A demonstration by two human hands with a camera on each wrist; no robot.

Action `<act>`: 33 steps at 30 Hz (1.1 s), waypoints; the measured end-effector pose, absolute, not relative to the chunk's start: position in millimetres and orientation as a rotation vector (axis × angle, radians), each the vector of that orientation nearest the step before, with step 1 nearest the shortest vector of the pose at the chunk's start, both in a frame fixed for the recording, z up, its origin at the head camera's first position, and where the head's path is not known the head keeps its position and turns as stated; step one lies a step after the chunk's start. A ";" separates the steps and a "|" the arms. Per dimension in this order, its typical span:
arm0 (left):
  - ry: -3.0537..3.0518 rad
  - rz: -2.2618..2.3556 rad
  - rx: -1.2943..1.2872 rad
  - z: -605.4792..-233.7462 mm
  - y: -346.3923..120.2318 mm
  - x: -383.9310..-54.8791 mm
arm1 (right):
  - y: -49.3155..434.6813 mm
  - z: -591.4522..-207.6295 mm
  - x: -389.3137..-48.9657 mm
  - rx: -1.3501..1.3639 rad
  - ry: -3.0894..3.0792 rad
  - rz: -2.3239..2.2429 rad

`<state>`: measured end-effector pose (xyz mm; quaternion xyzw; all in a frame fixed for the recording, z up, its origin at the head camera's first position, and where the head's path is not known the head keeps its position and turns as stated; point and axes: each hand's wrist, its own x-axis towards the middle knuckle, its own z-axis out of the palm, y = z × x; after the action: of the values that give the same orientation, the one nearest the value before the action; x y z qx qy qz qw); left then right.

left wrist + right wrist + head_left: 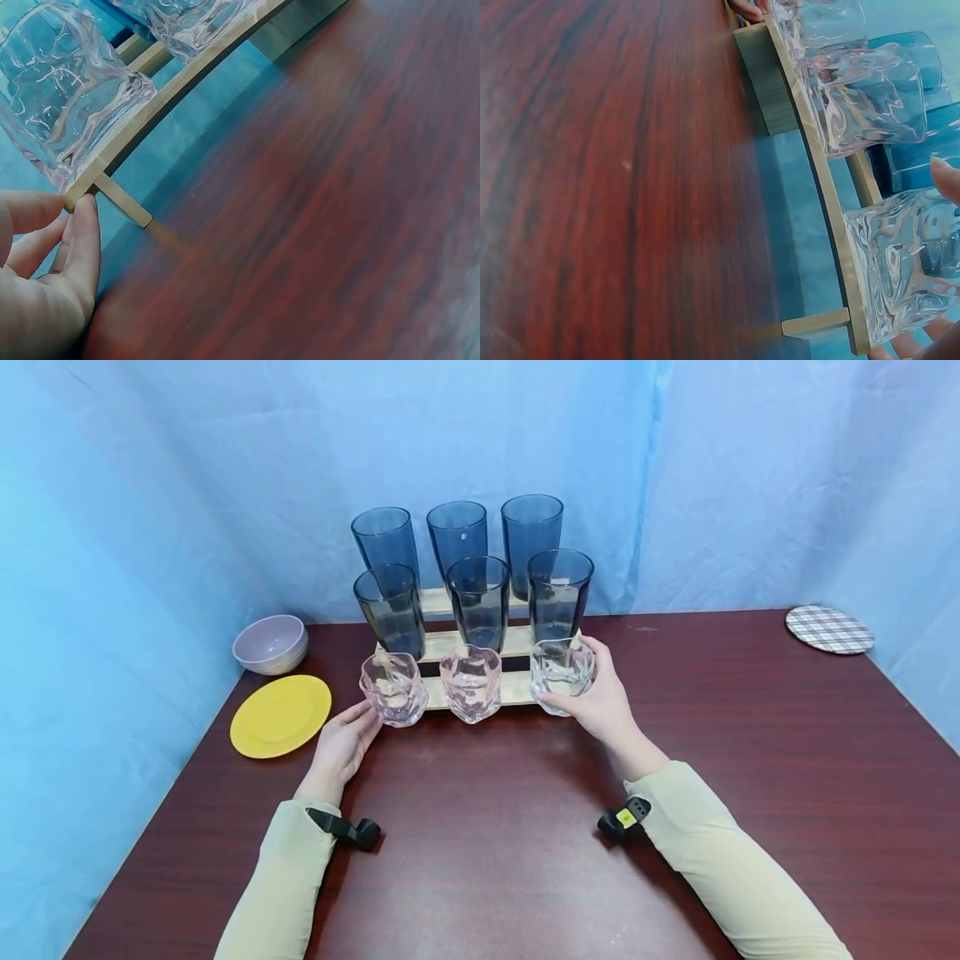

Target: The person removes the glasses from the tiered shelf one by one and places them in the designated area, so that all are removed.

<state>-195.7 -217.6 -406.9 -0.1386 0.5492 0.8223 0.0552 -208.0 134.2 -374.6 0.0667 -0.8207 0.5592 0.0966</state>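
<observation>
A tiered wooden rack (pixel 517 690) stands at the back of the table. On its front step are a left pinkish tumbler (pixel 395 695), a middle pinkish tumbler (pixel 471 685) and a clear tumbler (pixel 557 675), all with wavy walls. My right hand (pixel 600 703) grips the clear tumbler from its right side, fingers curled round it; its base rests on the slat in the right wrist view. With its fingertips, my left hand (pixel 345 747) pinches the left end of the front slat (pixel 139 124), just under the left tumbler.
Several tall blue-grey glasses (pixel 480 602) stand in two rows on the rack's higher steps. At the left are a lilac bowl (pixel 270 645) and a yellow plate (pixel 281 717). A round checked mat (pixel 829 629) lies at the far right, and blue curtains (pixel 712 485) hang behind.
</observation>
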 end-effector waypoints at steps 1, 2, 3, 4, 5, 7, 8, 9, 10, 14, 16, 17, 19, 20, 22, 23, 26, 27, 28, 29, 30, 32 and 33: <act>1.665 2.493 -0.429 -406.8 -217.5 -195.7 | 134.4 -374.7 -208.0 0.191 -2.430 1.649; 1.668 2.489 -0.436 -406.5 -217.3 -195.5 | 134.5 -374.6 -208.0 0.186 -2.432 1.638; 1.669 2.485 -0.441 -406.7 -217.5 -195.6 | 134.6 -374.3 -207.9 0.178 -2.436 1.628; 1.671 2.483 -0.445 -406.7 -217.7 -195.3 | 134.4 -373.9 -208.1 0.174 -2.440 1.618; 1.670 2.483 -0.451 -407.0 -218.1 -195.4 | 134.2 -373.5 -208.3 0.171 -2.444 1.606; 1.671 2.482 -0.448 -407.4 -218.7 -195.1 | 133.9 -372.8 -208.5 0.158 -2.455 1.582; 1.674 2.482 -0.445 -407.6 -218.9 -194.9 | 133.8 -372.5 -208.5 0.152 -2.460 1.571; 1.677 2.480 -0.443 -408.1 -219.1 -194.9 | 134.1 -372.6 -208.7 0.148 -2.465 1.558; 1.678 2.480 -0.439 -408.4 -219.3 -194.8 | 134.5 -372.9 -208.9 0.144 -2.468 1.548; 1.683 2.486 -0.425 -410.1 -219.0 -195.2 | 136.4 -373.6 -209.9 0.134 -2.475 1.530; 1.690 2.484 -0.418 -410.2 -218.5 -195.1 | 137.7 -373.5 -210.1 0.135 -2.469 1.535; 1.692 2.487 -0.416 -410.0 -218.1 -194.9 | 138.2 -373.2 -210.0 0.138 -2.465 1.540; 1.699 2.484 -0.413 -410.0 -217.9 -194.7 | 139.3 -372.5 -209.8 0.140 -2.458 1.553; 1.698 2.486 -0.414 -410.4 -218.1 -194.7 | 140.0 -372.3 -209.5 0.143 -2.456 1.559; 1.691 2.494 -0.419 -411.0 -218.3 -194.6 | 142.1 -371.6 -208.5 0.143 -2.454 1.570; 1.683 2.500 -0.422 -411.5 -218.4 -194.8 | 143.5 -371.3 -208.2 0.143 -2.456 1.572; 1.671 2.504 -0.421 -412.1 -218.6 -194.6 | 149.5 -370.0 -206.6 0.136 -2.468 1.563; 1.669 2.506 -0.420 -412.2 -218.5 -194.7 | 152.1 -369.2 -206.0 0.133 -2.471 1.556; 1.668 2.507 -0.419 -412.2 -218.5 -194.6 | 154.9 -368.2 -205.4 0.132 -2.471 1.551; 1.668 2.507 -0.419 -412.4 -218.5 -194.7 | 157.8 -367.2 -204.9 0.129 -2.473 1.542; 1.670 2.505 -0.416 -412.5 -218.5 -194.9 | 161.1 -366.1 -204.4 0.123 -2.477 1.530; 1.676 2.502 -0.421 -413.1 -218.6 -195.6 | 168.2 -363.6 -203.3 0.109 -2.487 1.512; 1.678 2.502 -0.424 -413.0 -218.6 -195.7 | 171.9 -362.5 -203.2 0.101 -2.489 1.506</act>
<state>-195.7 -218.6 -413.0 -0.1391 0.5508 0.8215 0.0496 -203.2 171.9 -362.5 0.0346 -0.8494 0.5139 0.1152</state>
